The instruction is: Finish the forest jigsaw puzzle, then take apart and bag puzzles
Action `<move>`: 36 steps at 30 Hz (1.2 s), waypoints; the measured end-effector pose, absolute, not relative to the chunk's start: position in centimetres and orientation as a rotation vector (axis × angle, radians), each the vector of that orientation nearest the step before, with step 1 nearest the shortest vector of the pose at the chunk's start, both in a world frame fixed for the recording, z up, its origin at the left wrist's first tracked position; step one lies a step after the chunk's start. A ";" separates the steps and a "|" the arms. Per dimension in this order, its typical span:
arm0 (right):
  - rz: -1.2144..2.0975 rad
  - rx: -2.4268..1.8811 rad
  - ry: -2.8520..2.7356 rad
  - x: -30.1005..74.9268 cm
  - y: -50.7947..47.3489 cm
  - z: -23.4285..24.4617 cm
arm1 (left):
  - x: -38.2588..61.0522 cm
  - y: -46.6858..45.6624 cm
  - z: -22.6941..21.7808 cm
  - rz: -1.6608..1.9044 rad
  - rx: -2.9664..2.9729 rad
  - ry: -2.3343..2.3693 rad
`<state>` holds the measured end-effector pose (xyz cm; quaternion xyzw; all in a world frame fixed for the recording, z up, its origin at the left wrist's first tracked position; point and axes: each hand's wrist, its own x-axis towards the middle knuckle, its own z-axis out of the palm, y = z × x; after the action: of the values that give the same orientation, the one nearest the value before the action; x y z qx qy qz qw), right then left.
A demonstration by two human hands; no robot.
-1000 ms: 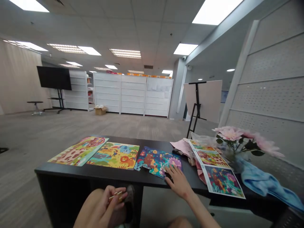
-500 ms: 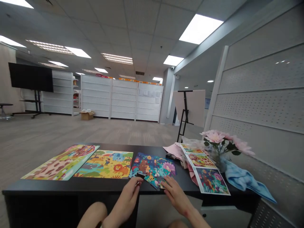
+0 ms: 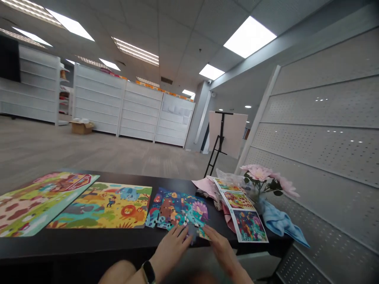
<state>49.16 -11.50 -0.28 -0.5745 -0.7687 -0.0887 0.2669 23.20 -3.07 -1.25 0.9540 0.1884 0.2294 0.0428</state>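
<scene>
Both hands work at the near edge of a partly joined jigsaw puzzle (image 3: 177,209) with bright animals and flowers on a dark blue ground. My left hand (image 3: 173,248) has its fingertips on a dark piece (image 3: 193,232), which is blurred. My right hand (image 3: 220,250) reaches in from the right, its fingers touching the puzzle's near right corner. To the left lie a finished lion puzzle (image 3: 100,206) and a farm-pattern puzzle (image 3: 44,203). A printed sheet of puzzle pictures (image 3: 241,211) lies to the right.
The black table (image 3: 89,245) has its near edge just below the puzzles. Pink cloth (image 3: 204,185), a vase of pink artificial flowers (image 3: 259,175) and a blue cloth (image 3: 280,225) lie at right. A perforated panel wall (image 3: 316,157) stands beside the table.
My left hand has risen from below the table edge to the puzzle, and both hands have drawn closer together. The view has swung left and tilted.
</scene>
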 end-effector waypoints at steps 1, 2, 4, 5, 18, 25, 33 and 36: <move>-0.253 -1.533 -2.024 49.2 -11.3 0.1 | 23.1 -3.1 -1.3 0.705 2.913 0.569; -0.267 -1.517 -1.984 49.1 -11.0 0.5 | 23.0 -3.1 -1.3 0.711 2.903 0.568; -0.294 -1.492 -1.942 48.9 -10.3 1.1 | 22.7 -3.3 -1.0 0.721 2.889 0.565; -0.306 -1.485 -1.934 48.8 -9.9 1.3 | 22.6 -3.5 -0.7 0.727 2.880 0.563; -0.313 -1.493 -1.880 45.6 -4.4 2.3 | 23.1 1.0 2.6 0.971 2.432 0.864; 0.001 -1.603 -2.174 44.4 -7.0 4.1 | 22.0 1.5 3.0 0.706 2.594 0.913; -0.646 -1.040 -2.156 40.0 -7.7 -0.4 | 22.9 2.4 2.7 0.696 2.568 0.994; -0.731 -0.948 -2.098 39.0 -7.8 -2.0 | 22.7 2.6 2.4 0.709 2.539 0.999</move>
<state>39.03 -7.76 -2.00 -0.3667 -0.8120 -0.2829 0.3552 22.72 2.59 2.42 0.8890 0.3498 0.2481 0.1606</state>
